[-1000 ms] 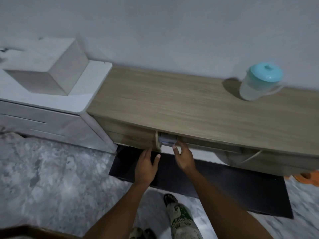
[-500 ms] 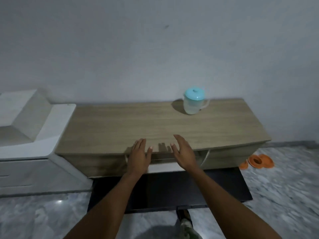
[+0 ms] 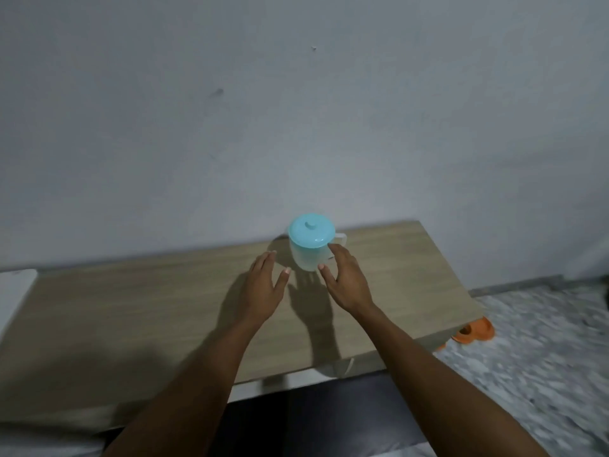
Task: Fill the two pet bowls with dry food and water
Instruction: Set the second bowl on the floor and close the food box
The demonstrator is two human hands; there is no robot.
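Wall (image 3: 296, 110), plain and pale grey, fills the upper half of the view. Below it a long low cabinet (image 3: 131, 308) with a light wood-grain top runs from the left edge to a corner on the right. Grey marbled floor (image 3: 543, 341) shows to the right of the cabinet, and a dark mat (image 3: 313, 417) lies in front of its base. A sliver of a white unit (image 3: 13, 291) touches the cabinet's left end.

Two bare forearms reach forward over the wood top. The left hand (image 3: 263, 288) hovers above the surface with fingers straight and together and the thumb spread, gripping nothing, just to the left of the jug. The right hand (image 3: 347, 282) is likewise spread and flat-fingered, its palm turned toward the left hand; its fingertips overlap the jug's right side by the handle (image 3: 341, 239), and whether they touch cannot be told.

Between the hands, near the wall, a translucent jug (image 3: 306, 258) stands upright on the cabinet, capped by a turquoise lid (image 3: 311, 230) with a small knob.

Orange bowls (image 3: 474, 331) sit on the floor beside the cabinet's right corner, which partly hides them; what they hold cannot be seen.
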